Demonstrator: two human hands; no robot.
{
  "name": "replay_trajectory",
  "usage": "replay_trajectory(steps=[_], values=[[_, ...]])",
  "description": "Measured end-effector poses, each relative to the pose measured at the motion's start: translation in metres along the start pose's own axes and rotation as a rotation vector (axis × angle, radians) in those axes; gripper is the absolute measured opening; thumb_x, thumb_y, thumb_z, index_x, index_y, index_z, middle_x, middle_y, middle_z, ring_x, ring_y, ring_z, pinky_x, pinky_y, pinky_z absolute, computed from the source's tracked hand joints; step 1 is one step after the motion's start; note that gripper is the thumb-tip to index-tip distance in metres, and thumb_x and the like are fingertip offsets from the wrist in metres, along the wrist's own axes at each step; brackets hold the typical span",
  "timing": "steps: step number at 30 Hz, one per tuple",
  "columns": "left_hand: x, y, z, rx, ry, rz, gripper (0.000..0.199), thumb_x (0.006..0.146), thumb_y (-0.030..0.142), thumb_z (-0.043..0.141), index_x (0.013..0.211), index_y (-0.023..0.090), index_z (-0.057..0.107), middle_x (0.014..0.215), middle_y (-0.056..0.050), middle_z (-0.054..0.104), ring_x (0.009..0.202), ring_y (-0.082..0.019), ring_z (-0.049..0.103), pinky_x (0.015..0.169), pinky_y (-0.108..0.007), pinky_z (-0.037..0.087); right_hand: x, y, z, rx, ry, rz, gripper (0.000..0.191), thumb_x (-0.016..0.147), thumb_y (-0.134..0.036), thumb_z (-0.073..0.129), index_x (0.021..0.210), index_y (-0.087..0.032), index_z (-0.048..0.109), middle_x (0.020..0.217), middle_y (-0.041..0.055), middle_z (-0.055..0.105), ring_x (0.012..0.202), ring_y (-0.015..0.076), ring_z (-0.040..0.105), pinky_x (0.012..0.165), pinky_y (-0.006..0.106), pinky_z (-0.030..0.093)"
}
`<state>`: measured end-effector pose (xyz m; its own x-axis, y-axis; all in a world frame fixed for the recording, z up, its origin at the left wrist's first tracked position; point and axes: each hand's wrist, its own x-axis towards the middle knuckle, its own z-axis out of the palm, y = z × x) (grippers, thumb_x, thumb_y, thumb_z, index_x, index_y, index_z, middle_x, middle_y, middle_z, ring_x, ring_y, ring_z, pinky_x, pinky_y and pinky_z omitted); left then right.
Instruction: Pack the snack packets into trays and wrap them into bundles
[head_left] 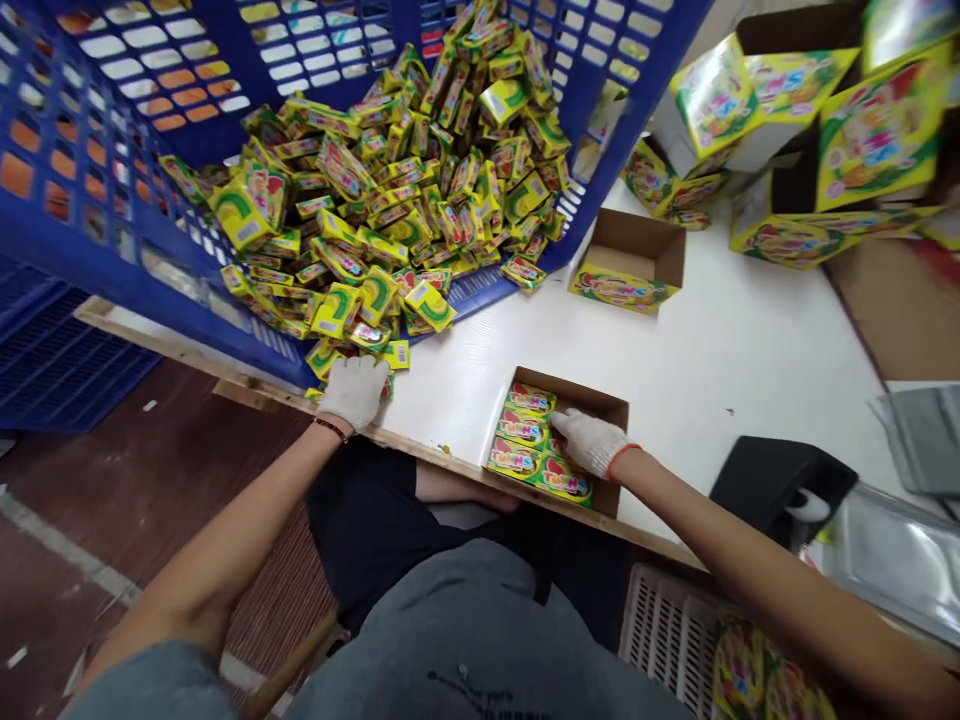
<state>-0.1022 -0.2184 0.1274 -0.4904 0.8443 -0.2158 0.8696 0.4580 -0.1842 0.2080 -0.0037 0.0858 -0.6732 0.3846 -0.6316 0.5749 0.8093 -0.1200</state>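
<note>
My left hand (356, 391), in a white knit glove, curls over small yellow-green boxes at the crate's front lip. Its fingers are closed around a small box (388, 386), whose edge shows beside them. My right hand (591, 440), also gloved, reaches into a cardboard display carton (611, 408) at the table's front edge. Its closed fingers are on a small "TWINS" box, largely covered by the hand. Beside it, several small boxes (517, 428) lie flat in rows, printed sides up. A big heap of the same boxes (420, 200) spills from the blue crate (285, 55).
Another open carton (630, 260) stands behind the one at my right hand. Several yellow printed cartons (795, 130) are stacked at the back right. A black object (780, 490) and clear plastic (900, 560) lie right of my forearm. A wooden strip (442, 460) edges the white table (712, 370).
</note>
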Motion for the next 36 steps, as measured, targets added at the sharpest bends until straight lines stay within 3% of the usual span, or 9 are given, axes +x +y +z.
replay_trajectory(steps=[6,9,12,15,19,22,26,31,36], values=[[0.012,0.070,-0.021,-0.823,0.273,-0.027,0.057,0.074,0.043,0.071,0.121,0.020,0.048,0.112,-0.010,0.059,0.105,-0.029,0.059,0.089,-0.041,0.048,-0.027,-0.011,-0.033,0.426,0.413,-0.145,0.020,0.089,-0.022,0.050,0.104,-0.019,0.062,0.096,0.0055,0.064,0.087,0.0188,0.058,0.078,0.031,0.043],[0.006,0.134,-0.040,-1.369,0.247,0.047,0.052,0.079,0.045,0.066,0.118,0.020,0.043,0.100,-0.004,0.061,0.089,-0.020,0.062,0.080,-0.035,0.052,-0.049,-0.033,-0.049,0.619,0.527,-0.255,0.031,0.084,-0.030,0.058,0.113,-0.020,0.057,0.095,0.0032,0.065,0.078,0.0161,0.057,0.071,0.028,0.042],[-0.002,0.184,-0.053,-1.528,0.184,0.063,0.040,0.084,0.046,0.063,0.106,0.019,0.044,0.094,-0.003,0.061,0.082,-0.016,0.062,0.076,-0.031,0.052,-0.063,-0.035,-0.061,0.587,0.572,-0.184,0.029,0.083,-0.032,0.057,0.110,-0.020,0.055,0.088,0.0025,0.065,0.071,0.0159,0.055,0.065,0.027,0.038],[-0.006,0.206,-0.054,-1.346,0.184,0.100,0.026,0.093,0.038,0.049,0.109,0.017,0.048,0.101,-0.007,0.061,0.090,-0.018,0.062,0.084,-0.034,0.051,-0.062,-0.011,-0.065,0.430,0.489,-0.040,0.022,0.086,-0.025,0.049,0.108,-0.021,0.055,0.086,0.0035,0.066,0.071,0.0174,0.057,0.063,0.027,0.036],[-0.004,0.217,-0.042,-0.687,-0.018,0.356,0.018,0.092,0.027,0.049,0.095,0.016,0.062,0.106,-0.013,0.062,0.103,-0.026,0.060,0.091,-0.041,0.048,-0.045,0.014,-0.058,0.124,0.328,0.111,0.031,0.088,-0.015,0.046,0.118,-0.018,0.054,0.105,0.0119,0.070,0.086,0.0224,0.064,0.068,0.029,0.039],[0.000,0.226,-0.032,-0.343,-0.089,0.591,0.023,0.086,0.027,0.058,0.101,0.013,0.067,0.116,-0.017,0.063,0.114,-0.033,0.056,0.100,-0.048,0.042,-0.030,0.008,-0.048,-0.057,0.246,0.171,0.036,0.090,-0.008,0.041,0.122,-0.017,0.054,0.111,0.0151,0.069,0.092,0.0256,0.067,0.072,0.032,0.043],[0.005,0.231,-0.028,-0.248,-0.112,0.548,0.037,0.082,0.030,0.066,0.113,0.010,0.065,0.122,-0.021,0.062,0.115,-0.034,0.057,0.096,-0.047,0.045,-0.014,-0.005,-0.036,-0.130,0.230,0.181,0.039,0.093,-0.008,0.039,0.127,-0.018,0.054,0.114,0.0149,0.067,0.100,0.0269,0.066,0.076,0.035,0.046],[0.012,0.230,-0.034,-0.225,-0.087,0.486,0.028,0.092,0.027,0.049,0.104,0.009,0.067,0.102,-0.018,0.067,0.097,-0.031,0.065,0.079,-0.042,0.051,-0.011,0.000,-0.033,-0.168,0.379,0.176,0.031,0.096,-0.013,0.040,0.116,-0.017,0.063,0.114,0.0160,0.063,0.104,0.0284,0.060,0.080,0.037,0.045],[0.028,0.240,-0.032,-0.243,0.181,0.763,0.035,0.092,0.022,0.047,0.123,0.011,0.059,0.136,-0.017,0.055,0.124,-0.030,0.052,0.103,-0.043,0.043,-0.021,0.038,-0.033,0.016,0.678,0.181,0.029,0.095,-0.021,0.045,0.117,-0.017,0.065,0.116,0.0149,0.062,0.100,0.0262,0.058,0.083,0.035,0.045]])
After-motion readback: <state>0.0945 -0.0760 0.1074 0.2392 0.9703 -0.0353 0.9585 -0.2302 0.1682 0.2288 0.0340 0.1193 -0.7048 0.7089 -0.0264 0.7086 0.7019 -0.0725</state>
